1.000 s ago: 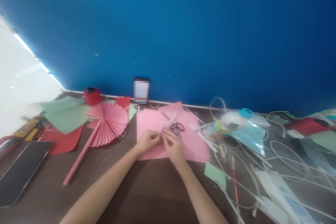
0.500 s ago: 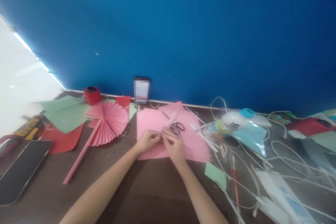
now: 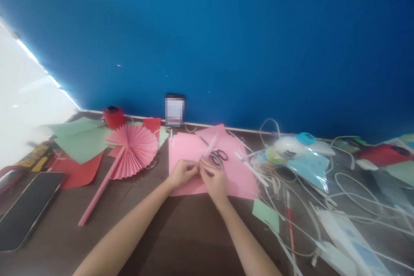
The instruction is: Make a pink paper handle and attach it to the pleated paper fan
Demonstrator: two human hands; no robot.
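Over pink paper sheets (image 3: pixel 241 172), my left hand (image 3: pixel 184 173) and my right hand (image 3: pixel 214 177) meet with fingertips pinched together. A narrow pale strip (image 3: pixel 212 142) sticks up and away from between their fingertips; its lower end is hidden by the fingers. Dark-handled scissors (image 3: pixel 221 154) lie on the pink paper just beyond my right hand, partly covered by it. To the left of my hands rests a pleated pink paper fan (image 3: pixel 137 151) with a long folded pink handle (image 3: pixel 101 187).
A phone (image 3: pixel 29 211) lies at left, near red paper (image 3: pixel 79 170), green paper (image 3: pixel 80 138) and a red round object (image 3: pixel 114 116). A small framed screen (image 3: pixel 174 111) leans on the blue wall. White cables (image 3: pixel 300 189), a glue bottle (image 3: pixel 287 148) and a red pencil (image 3: pixel 290 224) crowd the right.
Almost nothing differs. Both hands keep their pinch in the same spot, and the view has shifted very slightly.
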